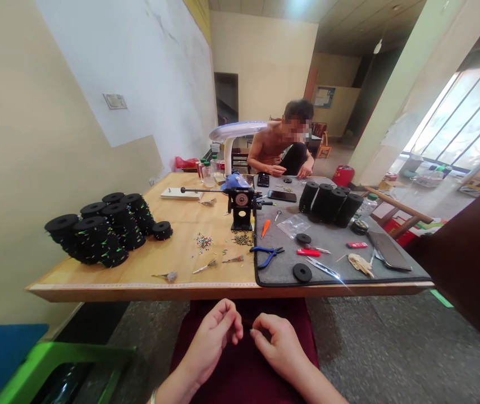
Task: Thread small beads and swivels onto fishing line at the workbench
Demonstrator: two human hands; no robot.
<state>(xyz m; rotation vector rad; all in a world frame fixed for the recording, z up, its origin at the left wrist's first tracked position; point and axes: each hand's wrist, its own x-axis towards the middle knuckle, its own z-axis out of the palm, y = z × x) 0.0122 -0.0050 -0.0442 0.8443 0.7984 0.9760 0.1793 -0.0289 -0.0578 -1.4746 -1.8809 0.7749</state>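
Observation:
Above my lap, in front of the table's near edge, my left hand (216,332) has its fingers curled with the thumb against the forefinger. Beside it on the right, my right hand (280,341) pinches thumb and forefinger together, with a tiny speck at the tips. Anything held in either hand is too small to name. Nearest on the table lie blue-handled pliers (268,256), feathery small pieces (170,276), a black foam disc (302,272) and tweezers (323,267). Behind them stands a black hand-cranked winder (242,209), by small coloured beads (204,241).
Stacks of black foam rolls (90,238) with coloured bits stand at left; more black rolls (328,201) are on the grey mat (282,278). A desk lamp (229,148) rises at the back. Across the table sits another person (271,148). A green stool (33,365) is at lower left.

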